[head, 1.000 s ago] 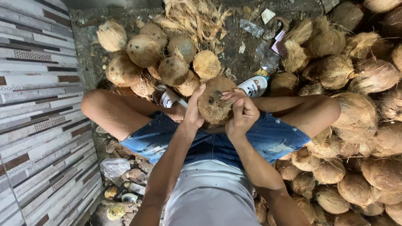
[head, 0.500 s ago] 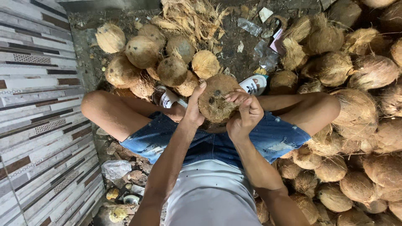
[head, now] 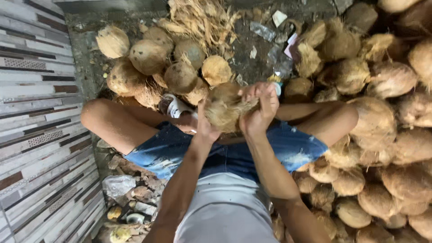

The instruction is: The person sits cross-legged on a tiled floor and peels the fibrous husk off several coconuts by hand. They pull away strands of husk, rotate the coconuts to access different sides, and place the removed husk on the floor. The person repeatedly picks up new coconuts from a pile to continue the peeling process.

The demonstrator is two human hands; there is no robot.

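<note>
A seated person grips a husked coconut (head: 227,107) in both bare hands, holding it above the lap between the knees. The left hand (head: 204,126) is closed against the coconut's near left side, thumb up along the fibre. The right hand (head: 260,107) is wrapped over its right side and top, fingers (head: 253,90) curled tight into a strip of loose husk. The coconut is tilted, its pale fibrous side turned toward the camera.

The person wears blue denim shorts (head: 288,148) and a grey shirt (head: 227,211), with legs spread wide on the ground. A white shoe (head: 173,107) shows just left of the hands. A heap of brown coconuts (head: 387,148) rises on the right, touching the right leg, and a smaller cluster of coconuts (head: 150,60) lies beyond the feet. Shredded husk (head: 200,18) is piled at the far edge. A striped tiled wall (head: 36,121) runs along the left, with rubble and scraps (head: 130,198) at its foot.
</note>
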